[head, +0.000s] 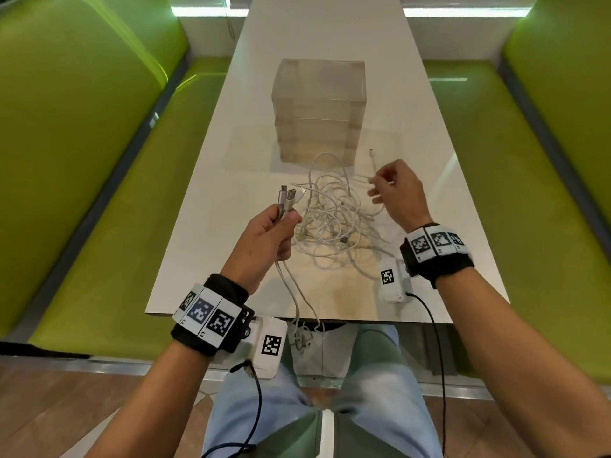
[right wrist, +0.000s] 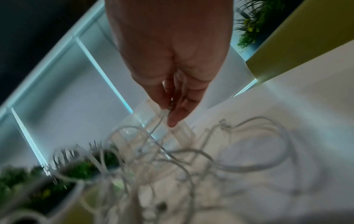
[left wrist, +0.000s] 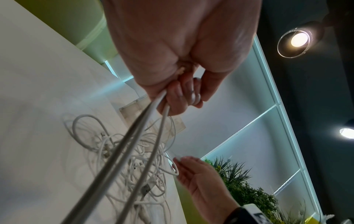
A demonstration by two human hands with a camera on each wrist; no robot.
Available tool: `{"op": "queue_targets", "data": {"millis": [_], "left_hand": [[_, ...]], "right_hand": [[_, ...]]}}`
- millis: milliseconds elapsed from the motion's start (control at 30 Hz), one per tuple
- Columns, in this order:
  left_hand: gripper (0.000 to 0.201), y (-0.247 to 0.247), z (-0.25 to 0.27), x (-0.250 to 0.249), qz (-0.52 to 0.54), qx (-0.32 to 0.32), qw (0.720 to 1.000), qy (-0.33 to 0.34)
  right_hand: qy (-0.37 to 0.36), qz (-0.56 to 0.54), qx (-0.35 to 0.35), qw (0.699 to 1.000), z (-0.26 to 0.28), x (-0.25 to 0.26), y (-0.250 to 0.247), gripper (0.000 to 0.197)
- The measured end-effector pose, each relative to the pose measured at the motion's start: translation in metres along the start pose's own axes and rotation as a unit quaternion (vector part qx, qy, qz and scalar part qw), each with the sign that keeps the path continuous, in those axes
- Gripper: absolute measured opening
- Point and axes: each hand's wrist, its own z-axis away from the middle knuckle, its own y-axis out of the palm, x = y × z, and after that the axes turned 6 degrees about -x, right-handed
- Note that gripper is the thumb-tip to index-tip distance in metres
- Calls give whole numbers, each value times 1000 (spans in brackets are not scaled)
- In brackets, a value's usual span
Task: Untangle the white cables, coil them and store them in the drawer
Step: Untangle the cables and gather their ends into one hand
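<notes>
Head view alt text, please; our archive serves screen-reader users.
A left hand grips several cable plug ends while the right hand pinches a strand from the tangled white cables on a white table, before a clear drawer unit.

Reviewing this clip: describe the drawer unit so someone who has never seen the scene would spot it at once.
Start at the long white table between the green benches. In its middle, just beyond the tangle of white cables, stands the drawer unit. It is the only boxy thing there: a translucent, frosted stack of shallow drawers, all pushed in.
</notes>
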Motion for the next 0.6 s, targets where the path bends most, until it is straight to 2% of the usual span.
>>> {"op": "queue_targets", "data": {"millis": [100, 167, 300, 433, 600], "left_hand": [[19, 4, -1, 0, 16, -4, 1000, 8], [20, 7, -2, -1, 30, -11, 999, 26], [23, 5, -3, -1, 46, -43, 996, 57], [25, 4, -6, 0, 8, -84, 993, 88], [23, 13, -4, 4, -15, -57, 993, 106]], "right_hand": [[-24, -179, -10, 984, 11, 28, -17, 11], [-51, -234, 11, 971, 20, 44, -25, 13], [-95, -261, 107, 955, 41, 67, -36, 15], [-90, -275, 245, 925, 58, 76, -37, 21], [-82, -212, 287, 931, 71, 81, -25, 17]]}}
